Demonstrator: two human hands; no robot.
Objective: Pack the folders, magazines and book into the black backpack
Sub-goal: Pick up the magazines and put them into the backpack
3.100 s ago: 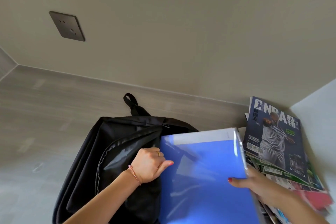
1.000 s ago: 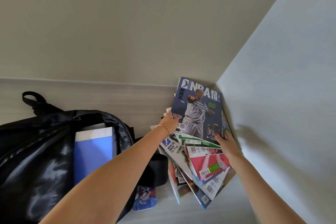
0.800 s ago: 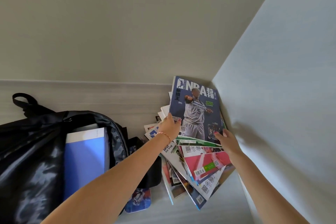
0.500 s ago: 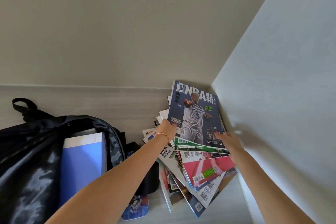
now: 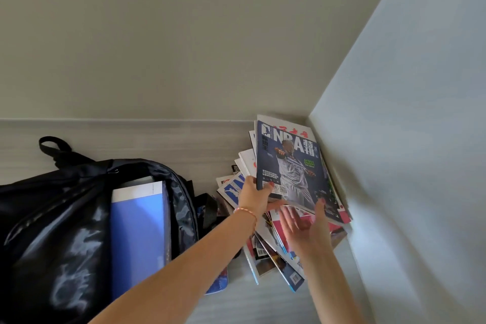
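My left hand pinches the glossy NBA magazine at the floor's right corner; right hand flat, open beneath. Blue plastic folder upright in shiny black backpack.

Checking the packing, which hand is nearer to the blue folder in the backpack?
Left. The left hand grips the NBA magazine, just right of the blue folder; the right hand is farther right.

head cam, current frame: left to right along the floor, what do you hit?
Black backpack → blue folder standing in its open mouth → left hand pinching the NBA magazine → right hand, open under that magazine's near edge, over the fanned magazine pile → side wall.
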